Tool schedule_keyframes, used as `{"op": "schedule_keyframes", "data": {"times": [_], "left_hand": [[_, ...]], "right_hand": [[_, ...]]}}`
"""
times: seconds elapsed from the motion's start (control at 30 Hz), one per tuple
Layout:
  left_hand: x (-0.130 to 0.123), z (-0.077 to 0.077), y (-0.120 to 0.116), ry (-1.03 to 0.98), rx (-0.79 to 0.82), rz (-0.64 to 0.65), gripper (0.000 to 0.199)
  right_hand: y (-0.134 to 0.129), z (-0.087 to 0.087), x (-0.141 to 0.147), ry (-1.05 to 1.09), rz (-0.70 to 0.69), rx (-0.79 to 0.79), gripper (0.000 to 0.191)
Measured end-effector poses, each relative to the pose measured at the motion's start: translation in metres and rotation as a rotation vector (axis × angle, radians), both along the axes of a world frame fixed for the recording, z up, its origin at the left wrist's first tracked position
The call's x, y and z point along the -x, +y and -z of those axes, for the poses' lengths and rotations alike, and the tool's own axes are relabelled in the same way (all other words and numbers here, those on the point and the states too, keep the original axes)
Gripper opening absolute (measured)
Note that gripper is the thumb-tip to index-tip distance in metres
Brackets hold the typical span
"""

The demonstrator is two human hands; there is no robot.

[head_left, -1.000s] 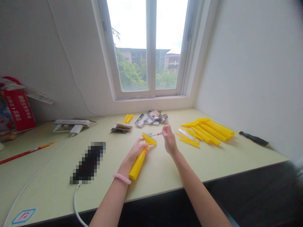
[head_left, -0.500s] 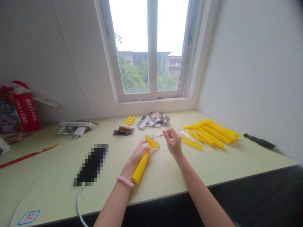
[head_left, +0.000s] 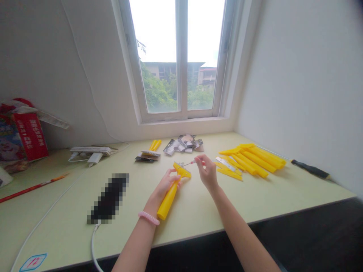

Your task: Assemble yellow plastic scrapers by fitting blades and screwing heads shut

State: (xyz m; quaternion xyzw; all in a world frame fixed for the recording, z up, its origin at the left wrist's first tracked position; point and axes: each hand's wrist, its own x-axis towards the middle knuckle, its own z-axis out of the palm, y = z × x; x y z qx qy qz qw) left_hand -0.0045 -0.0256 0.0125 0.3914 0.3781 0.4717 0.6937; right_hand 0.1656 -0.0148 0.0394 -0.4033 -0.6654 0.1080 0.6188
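My left hand [head_left: 168, 184] is closed around the neck of a yellow plastic scraper [head_left: 168, 202], whose wide head points away from me and whose handle slants toward me. Between the fingertips of my right hand [head_left: 207, 172] is a small screwdriver [head_left: 193, 162] with a thin metal shaft. Its tip reaches left to the scraper's head; whether it sits in a screw is too small to tell. Right of my right hand lie several yellow scraper handles [head_left: 259, 160], with flat yellow strips [head_left: 229, 174] and pale blades [head_left: 225, 164] beside them.
Packaged cards [head_left: 185, 144] are heaped below the window, and dark packs [head_left: 147, 156] with yellow handles lie left of them. A blurred-out dark device [head_left: 109, 198] with a white cable, a power strip [head_left: 90, 151] and a red pencil-like stick [head_left: 34, 187] are leftward. A black-handled tool [head_left: 310, 169] rests far right.
Both hands keep their grip on the scraper and the screwdriver. The screwdriver and my right hand have shifted very slightly; the whole view has drifted a little.
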Motion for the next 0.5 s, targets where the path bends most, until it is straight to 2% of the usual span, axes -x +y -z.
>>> {"op": "schedule_keyframes", "data": {"times": [0.23,0.5], "left_hand": [[-0.0007,-0.0028,-0.0020,0.002,0.010,0.001,0.042],[0.0008,0.0038,0.0019,0.002,-0.011,-0.003,0.041]], "right_hand": [[0.0016,0.0016,-0.0014,-0.017,0.063,0.020,0.026],[-0.0004,0.0025,0.0011,-0.079,-0.046,-0.010,0.024]]}}
